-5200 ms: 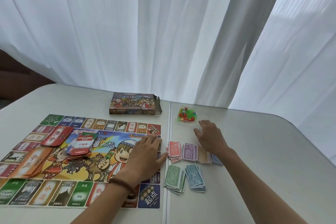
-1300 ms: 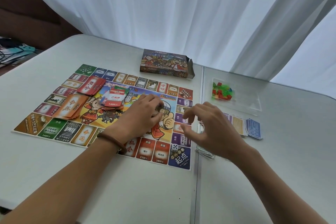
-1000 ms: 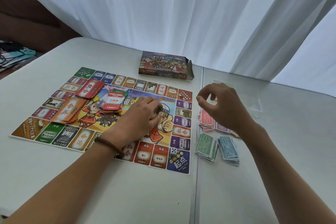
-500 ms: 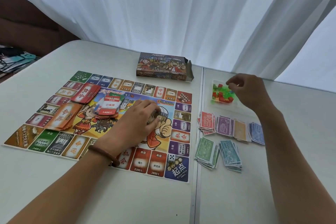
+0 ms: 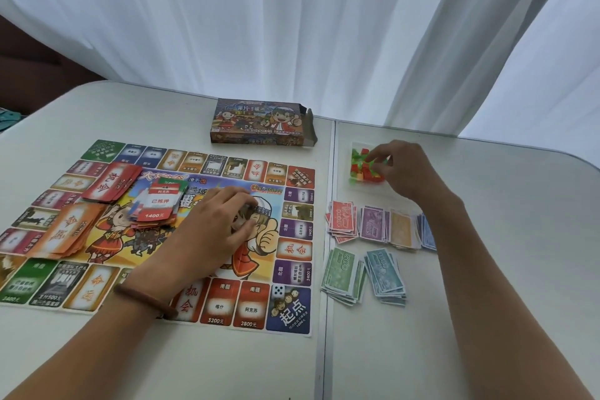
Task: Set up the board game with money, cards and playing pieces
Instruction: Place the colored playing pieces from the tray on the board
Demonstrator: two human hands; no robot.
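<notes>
The colourful game board lies flat on the left table. My left hand rests on the board's middle picture with bent fingers; I see nothing in it. On the board lie a red card stack, an orange card stack and a pile of property cards. A white die sits by the blue corner square. My right hand pinches the clear bag of red and green playing pieces. Several money stacks lie right of the board, among them red notes and green notes.
The open game box stands behind the board. A seam runs between the two white tables. White curtains hang just past the far edge. The right table's rounded corner is near the bag.
My right hand rose from above the money, crossed to the far bag of pieces and now has its fingertips on it. My left hand stayed on the board.
</notes>
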